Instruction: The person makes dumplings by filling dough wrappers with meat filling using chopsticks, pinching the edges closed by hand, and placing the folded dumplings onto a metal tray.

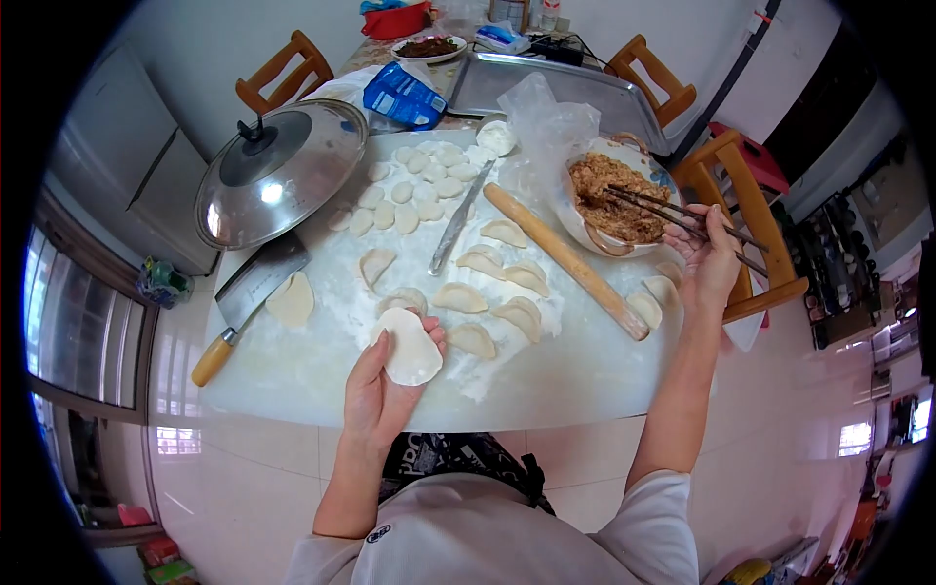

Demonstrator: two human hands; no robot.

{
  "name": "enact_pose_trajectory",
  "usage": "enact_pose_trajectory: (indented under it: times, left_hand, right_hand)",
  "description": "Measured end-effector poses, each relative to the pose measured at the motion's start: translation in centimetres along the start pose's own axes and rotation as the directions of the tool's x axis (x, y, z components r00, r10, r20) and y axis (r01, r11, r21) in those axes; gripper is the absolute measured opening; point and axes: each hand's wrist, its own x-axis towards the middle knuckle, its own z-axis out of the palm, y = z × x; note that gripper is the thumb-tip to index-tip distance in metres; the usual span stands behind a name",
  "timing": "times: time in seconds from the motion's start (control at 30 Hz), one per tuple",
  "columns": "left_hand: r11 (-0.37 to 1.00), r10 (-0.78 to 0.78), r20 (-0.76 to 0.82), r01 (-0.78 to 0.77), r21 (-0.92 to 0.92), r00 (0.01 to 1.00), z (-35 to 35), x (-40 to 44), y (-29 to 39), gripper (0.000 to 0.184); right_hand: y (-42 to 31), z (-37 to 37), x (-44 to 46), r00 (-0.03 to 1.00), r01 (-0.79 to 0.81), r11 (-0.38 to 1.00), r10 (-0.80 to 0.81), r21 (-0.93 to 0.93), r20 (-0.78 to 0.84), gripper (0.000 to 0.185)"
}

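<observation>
A round, flat dumpling wrapper [412, 353] lies across the fingers of my left hand [375, 390], its thumb resting on the edge. My right hand [707, 249] grips a pair of dark chopsticks [658, 203], whose tips are in the brown minced filling [604, 190]. That filling sits in a white bowl [597, 241] at the right of the board. Folded dumplings [461, 297] lie in a loose group on the floured board beyond my left hand. Small dough pieces [406, 218] are spread farther back.
A rolling pin [565, 261] lies diagonally, with wrappers [644, 310] by its near end. At the left are a cleaver [261, 281] and a tilted glass lid [283, 174]. A narrow knife [460, 219], a blue packet [405, 96] and a metal tray [468, 95] are farther back.
</observation>
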Motion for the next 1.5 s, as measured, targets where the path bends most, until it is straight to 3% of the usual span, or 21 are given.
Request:
enact_pose_trajectory:
  times: [0.17,0.3,0.37,0.43,0.5,0.57,0.67,0.83,0.9,1.07,1.13,1.23,1.37,1.43,1.5]
  left_hand:
    - [1.0,-0.001,0.025,0.002,-0.022,1.0,0.2,-0.2,-0.1,0.047]
    - [1.0,0.006,-0.002,-0.006,-0.013,1.0,0.9,-1.1,-0.3,0.052]
    - [0.99,-0.061,0.002,0.061,-0.129,0.998,1.8,-1.4,-0.4,0.058]
    - [0.985,-0.044,0.005,0.044,-0.167,0.999,2.3,-1.6,-0.2,0.062]
    - [0.953,-0.089,0.019,0.091,-0.289,0.996,2.8,-1.7,0.0,0.062]
    - [0.955,-0.073,0.013,0.073,-0.289,0.997,2.9,-2.0,0.2,0.064]
    - [0.974,-0.025,-0.001,0.024,-0.227,1.0,3.0,-2.4,0.7,0.065]
    - [0.959,-0.001,0.05,0.015,-0.284,0.999,3.1,-3.4,2.0,0.067]
    - [0.957,0.022,0.04,-0.01,-0.289,0.999,2.9,-3.7,2.4,0.065]
    - [0.944,0.063,0.012,-0.056,-0.326,0.998,1.5,-3.9,2.7,0.06]
    - [0.942,0.078,0.003,-0.072,-0.326,0.997,1.2,-4.0,2.9,0.058]
    - [0.94,0.112,-0.035,-0.117,-0.321,0.993,1.0,-4.2,3.4,0.057]
    - [0.953,0.2,-0.074,-0.211,-0.219,0.977,0.5,-4.2,3.8,0.056]
    - [0.959,0.189,-0.071,-0.199,-0.2,0.979,0.6,-4.3,3.8,0.057]
    - [0.967,0.17,-0.065,-0.179,-0.184,0.983,1.0,-4.4,3.5,0.057]
  right_hand:
    - [-0.6,-0.5,0.1,0.994,-0.043,0.983,0.059,0.179,-0.088,0.028]
    - [-1.6,-0.2,-1.6,0.994,-0.086,0.95,0.103,0.3,-0.039,0.025]
    - [-1.9,0.3,-3.5,0.998,-0.04,0.921,0.015,0.388,0.067,0.024]
    - [-2.2,3.7,-7.7,0.998,0.024,0.925,-0.002,0.38,-0.06,0.025]
    - [-1.2,4.9,-11.8,0.997,-0.036,0.914,0.003,0.404,0.082,0.027]
    - [0.5,6.1,-15.0,0.955,-0.045,0.899,-0.09,0.436,0.284,0.029]
    - [2.2,7.0,-17.9,0.889,0.009,0.942,-0.161,0.334,0.43,0.03]
    - [3.6,7.6,-20.7,0.851,0.042,0.978,-0.143,0.205,0.505,0.028]
    - [3.7,7.2,-21.1,0.797,0.175,0.981,-0.191,0.083,0.573,0.026]
    - [2.6,7.6,-21.5,0.782,0.202,0.979,-0.145,-0.027,0.607,0.02]
    - [2.7,7.6,-21.2,0.757,0.315,0.948,-0.216,-0.054,0.617,0.031]
    - [2.3,7.2,-20.9,0.761,0.351,0.933,-0.236,-0.077,0.604,0.032]
    - [1.4,7.3,-20.9,0.815,0.244,0.969,-0.187,-0.031,0.548,0.032]
    - [1.1,7.6,-20.8,0.85,0.095,0.989,-0.14,0.113,0.507,0.031]
    - [1.3,8.4,-21.2,0.866,0.052,0.987,-0.121,0.152,0.485,0.029]
